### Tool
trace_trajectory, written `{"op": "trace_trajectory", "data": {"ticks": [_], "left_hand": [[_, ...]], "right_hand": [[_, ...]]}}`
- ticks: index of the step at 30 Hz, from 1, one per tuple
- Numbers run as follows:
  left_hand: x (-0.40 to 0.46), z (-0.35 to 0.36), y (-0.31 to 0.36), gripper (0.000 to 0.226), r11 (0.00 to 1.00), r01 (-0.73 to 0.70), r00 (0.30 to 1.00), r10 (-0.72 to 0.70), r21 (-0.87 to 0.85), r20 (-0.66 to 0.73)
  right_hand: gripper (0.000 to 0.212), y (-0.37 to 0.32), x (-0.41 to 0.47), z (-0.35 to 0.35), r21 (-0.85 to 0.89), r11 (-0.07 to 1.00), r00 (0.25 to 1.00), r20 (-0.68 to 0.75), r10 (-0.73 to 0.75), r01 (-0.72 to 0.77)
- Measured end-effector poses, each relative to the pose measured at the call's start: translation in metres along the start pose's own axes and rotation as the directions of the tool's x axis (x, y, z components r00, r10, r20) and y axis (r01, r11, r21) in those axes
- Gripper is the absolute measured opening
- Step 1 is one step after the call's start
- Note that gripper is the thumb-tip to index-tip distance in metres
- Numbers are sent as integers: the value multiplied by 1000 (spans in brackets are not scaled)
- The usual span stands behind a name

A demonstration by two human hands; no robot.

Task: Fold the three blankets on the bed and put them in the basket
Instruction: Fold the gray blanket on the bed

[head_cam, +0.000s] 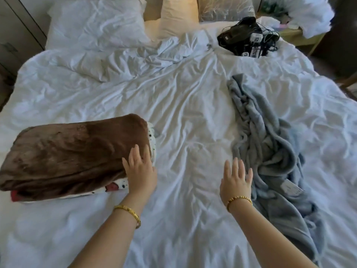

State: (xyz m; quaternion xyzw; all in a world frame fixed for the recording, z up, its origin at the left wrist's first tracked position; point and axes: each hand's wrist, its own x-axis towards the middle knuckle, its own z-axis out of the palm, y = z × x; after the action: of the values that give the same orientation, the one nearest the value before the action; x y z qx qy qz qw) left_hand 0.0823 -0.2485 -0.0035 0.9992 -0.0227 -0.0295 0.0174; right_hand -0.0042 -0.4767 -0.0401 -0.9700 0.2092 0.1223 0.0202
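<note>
A folded brown blanket (71,151) lies on the left of the white bed (183,113), on top of a folded white blanket with black dots and red patches (116,187). My left hand (140,171) rests flat and open on the brown blanket's right end. An unfolded grey-blue blanket (270,151) lies crumpled in a long strip on the right. My right hand (236,182) hovers open with fingers spread just left of it, fingertips at its edge. No basket is in view.
White and cream pillows (96,22) lie at the head of the bed. A black device with tangled cables (249,35) sits at the far right of the bed. A side table (301,35) with white cloth stands beyond it.
</note>
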Motion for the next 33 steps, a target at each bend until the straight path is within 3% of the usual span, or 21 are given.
{"op": "trace_trajectory", "data": {"ticks": [5, 8, 11, 14, 16, 18, 20, 21, 24, 27, 29, 31, 32, 33], "left_hand": [[-57, 35, 115, 63, 948, -307, 946, 314, -84, 81], [-90, 56, 178, 58, 927, -304, 909, 351, -220, 225], [-116, 77, 233, 62, 909, -165, 851, 328, -383, 411], [-133, 96, 277, 77, 837, 176, 805, 181, -519, 565], [-142, 107, 300, 88, 730, 390, 765, 83, -561, 639], [-152, 115, 319, 91, 578, 566, 714, 13, -588, 700], [-159, 122, 331, 79, 482, 643, 708, -76, -596, 702], [-160, 123, 334, 74, 482, 650, 717, -133, -588, 684], [-157, 119, 333, 72, 506, 671, 718, -262, -541, 645], [-150, 113, 331, 67, 503, 684, 679, -175, -528, 713], [-146, 106, 328, 52, 514, 622, 746, -159, -590, 647], [-141, 97, 322, 46, 540, 536, 824, -169, -649, 541], [-137, 94, 319, 47, 572, 488, 855, -160, -660, 494], [-134, 91, 315, 47, 603, 454, 872, -151, -656, 465]], "right_hand": [[75, 102, -16, 14, 65, 991, 992, 54, 112, -116], [81, 155, -24, 26, 104, 980, 973, 173, 152, -172], [87, 203, -32, 38, 150, 967, 949, 272, 162, -208], [86, 239, -31, 48, 230, 961, 947, 312, 78, -155], [72, 251, -26, 53, 336, 922, 938, 339, 71, -191], [48, 255, -22, 56, 512, 802, 915, 391, 100, -307], [35, 257, -21, 59, 631, 674, 883, 465, 69, -385], [33, 258, -22, 59, 643, 669, 874, 486, 20, -373], [34, 253, -30, 66, 641, 739, 844, 499, -195, -209], [34, 240, -39, 73, 539, 836, 792, 552, -260, -101], [32, 235, -41, 73, 553, 820, 863, 476, -168, -145], [20, 236, -38, 64, 710, 675, 968, 251, 24, -201], [17, 237, -35, 61, 779, 608, 988, 97, 122, -152], [23, 238, -30, 57, 787, 613, 986, -40, 162, -69]]}}
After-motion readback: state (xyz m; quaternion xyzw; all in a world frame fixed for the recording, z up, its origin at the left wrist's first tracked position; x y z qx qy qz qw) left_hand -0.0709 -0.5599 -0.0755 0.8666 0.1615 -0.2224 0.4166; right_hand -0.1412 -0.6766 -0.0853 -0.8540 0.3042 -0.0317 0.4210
